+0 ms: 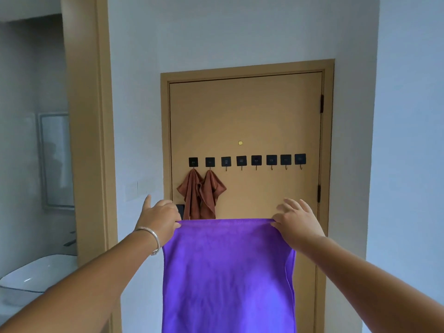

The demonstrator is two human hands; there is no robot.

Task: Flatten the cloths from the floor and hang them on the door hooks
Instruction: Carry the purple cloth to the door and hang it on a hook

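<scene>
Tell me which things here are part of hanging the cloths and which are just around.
Part of the job:
purple cloth, pinched at its top corners by the left hand and right hand
row of door hooks
two brown cloths, already on the two leftmost hooks
door

Just around:
white basin
mirror
bracelet

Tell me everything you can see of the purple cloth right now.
The purple cloth looks like soft, fuzzy microfibre, plain, with a stitched hem along its right side. It hangs flat and spread in front of the door, its top edge held level and taut. The left hand pinches the top left corner, the right hand the top right one. Its lower end runs out of the picture. It is not on any hook.
</scene>
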